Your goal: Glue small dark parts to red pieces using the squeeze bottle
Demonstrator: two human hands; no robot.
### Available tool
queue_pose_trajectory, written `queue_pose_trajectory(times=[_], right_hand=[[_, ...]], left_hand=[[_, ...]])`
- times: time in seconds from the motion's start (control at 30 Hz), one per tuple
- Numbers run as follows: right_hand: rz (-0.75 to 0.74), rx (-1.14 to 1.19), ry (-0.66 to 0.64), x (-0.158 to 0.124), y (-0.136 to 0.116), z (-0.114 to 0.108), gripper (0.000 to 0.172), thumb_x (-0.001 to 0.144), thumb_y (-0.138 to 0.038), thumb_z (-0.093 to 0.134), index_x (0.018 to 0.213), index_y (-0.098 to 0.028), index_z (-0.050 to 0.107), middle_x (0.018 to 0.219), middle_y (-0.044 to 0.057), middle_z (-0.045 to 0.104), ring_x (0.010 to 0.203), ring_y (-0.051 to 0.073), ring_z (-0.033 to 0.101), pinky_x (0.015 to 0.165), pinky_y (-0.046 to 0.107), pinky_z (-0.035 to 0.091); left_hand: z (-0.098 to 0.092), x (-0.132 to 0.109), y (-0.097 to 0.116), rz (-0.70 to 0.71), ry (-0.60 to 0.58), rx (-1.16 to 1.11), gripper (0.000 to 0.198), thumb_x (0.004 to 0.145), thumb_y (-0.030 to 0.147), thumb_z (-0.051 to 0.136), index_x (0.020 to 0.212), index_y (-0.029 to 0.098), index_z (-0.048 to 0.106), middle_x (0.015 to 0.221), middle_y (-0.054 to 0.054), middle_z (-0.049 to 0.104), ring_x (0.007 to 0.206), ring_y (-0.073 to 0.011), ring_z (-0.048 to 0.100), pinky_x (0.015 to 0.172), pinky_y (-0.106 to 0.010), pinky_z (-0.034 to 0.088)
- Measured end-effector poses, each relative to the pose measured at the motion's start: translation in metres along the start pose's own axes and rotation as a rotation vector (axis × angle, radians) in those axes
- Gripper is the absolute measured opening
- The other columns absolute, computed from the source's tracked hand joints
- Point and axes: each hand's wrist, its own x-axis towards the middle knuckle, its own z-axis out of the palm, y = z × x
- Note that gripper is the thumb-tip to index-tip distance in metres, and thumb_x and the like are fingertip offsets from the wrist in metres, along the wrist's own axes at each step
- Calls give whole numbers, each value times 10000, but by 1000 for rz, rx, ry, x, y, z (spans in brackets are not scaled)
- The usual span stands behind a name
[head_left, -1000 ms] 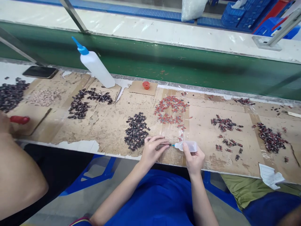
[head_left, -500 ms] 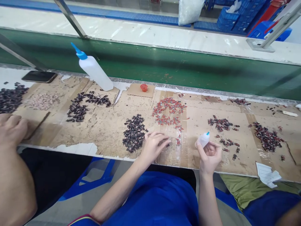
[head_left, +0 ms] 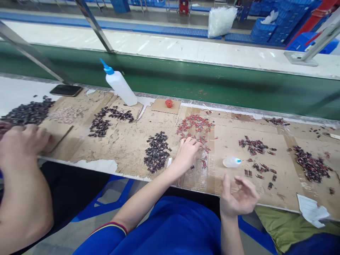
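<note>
1. From the head camera, the person's left hand (head_left: 187,152) was stretched out onto the cardboard sheet (head_left: 127,141), knuckles up and fingers curled down at the near edge of the red pieces (head_left: 196,124).
2. I could not tell whether those fingers pinched anything; their tips were hidden under the hand.
3. The right hand (head_left: 240,196) hung just off the near edge of the bench, palm up, fingers loosely spread, with nothing in it.
4. The small squeeze bottle (head_left: 231,162) lay on its side on the cardboard, just beyond the right hand and apart from it, its blue tip pointing right.
5. A dark heap of pieces (head_left: 156,153) sat just left of the left hand.
6. Mixed dark-and-red pieces (head_left: 254,144) were scattered right of the small bottle, with another heap (head_left: 310,165) further right.
7. A tall white bottle with a blue nozzle (head_left: 120,86) leaned at the back of the bench, a red cap (head_left: 168,103) near it.
8. A co-worker's hand (head_left: 23,141) rested at the far left, fingers closed.
9. A phone (head_left: 66,90) lay by the green belt (head_left: 202,83).
</note>
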Motion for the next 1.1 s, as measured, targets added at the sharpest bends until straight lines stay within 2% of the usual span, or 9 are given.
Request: queue_pose_trajectory(times=[0.07, 0.17, 0.27, 0.37, 0.5, 0.7, 0.83, 0.93, 1.1], right_hand=[[86, 55, -176, -8, -9, 3, 283, 714, -144, 756, 958, -197, 625, 842, 32, 671, 721, 160, 647, 640, 309, 544], [431, 241, -374, -13, -19, 14, 267, 774, -229, 717, 1031, -190, 658, 919, 66, 705, 768, 169, 674, 685, 322, 564], [669, 414, -363, -15, -21, 27, 253, 685, -291, 792, 897, -185, 702, 855, 49, 722, 775, 171, 684, 720, 316, 568], [805, 489, -265, -15, -19, 33, 238, 602, -333, 840, 728, -188, 698, 785, 24, 725, 742, 155, 681, 699, 283, 561], [941, 496, -265, -8, -20, 31, 255, 642, -387, 808, 750, -189, 690, 786, 36, 740, 698, 156, 688, 583, 247, 549], [923, 326, -416, 0, -14, 23, 295, 633, -396, 800, 795, -166, 710, 772, 65, 745, 716, 196, 702, 599, 294, 583], [881, 245, -551, -6, -12, 21, 321, 693, -439, 731, 865, -167, 739, 890, 100, 753, 812, 233, 706, 659, 347, 596], [863, 192, -582, -11, -14, 22, 340, 712, -423, 715, 935, -167, 734, 918, 105, 753, 836, 236, 708, 745, 373, 588], [842, 143, -651, -15, -16, 24, 277, 729, -411, 696, 868, -173, 733, 882, 97, 757, 797, 234, 714, 770, 376, 577]], left_hand=[[-7, -11, 5, 10, 23, -155, 162, 904, 159, 548, 911, 208, 702, 935, -52, 708, 961, -221, 566, 875, -374, 396], [-12, -30, 16, 60, 21, -537, 144, 898, 199, 568, 868, 196, 709, 886, -43, 720, 893, -188, 612, 866, -328, 442], [-11, -47, 30, -30, 109, -825, 140, 875, 245, 607, 839, 174, 723, 865, -62, 726, 872, -188, 641, 840, -310, 479], [-10, -56, 35, -75, 173, -918, 141, 865, 253, 627, 846, 168, 738, 884, -74, 730, 875, -189, 650, 827, -302, 494], [-7, -64, 19, 19, 161, -710, 155, 891, 242, 598, 943, 194, 735, 953, -72, 727, 928, -195, 639, 872, -332, 473], [12, -74, -16, -43, 212, -123, 191, 839, 203, 658, 1025, 231, 696, 1053, -75, 687, 1027, -258, 551, 862, -428, 448], [21, -75, -21, 26, 213, -87, 123, 867, 165, 609, 918, 229, 701, 1048, -66, 670, 1021, -239, 540, 868, -415, 459], [23, -75, -22, 70, 237, -108, 123, 872, 161, 598, 945, 213, 682, 1021, -67, 668, 993, -232, 548, 874, -405, 475], [25, -78, -24, 106, 277, -103, 115, 867, 195, 612, 969, 193, 664, 1019, -81, 665, 973, -238, 560, 848, -401, 500]])
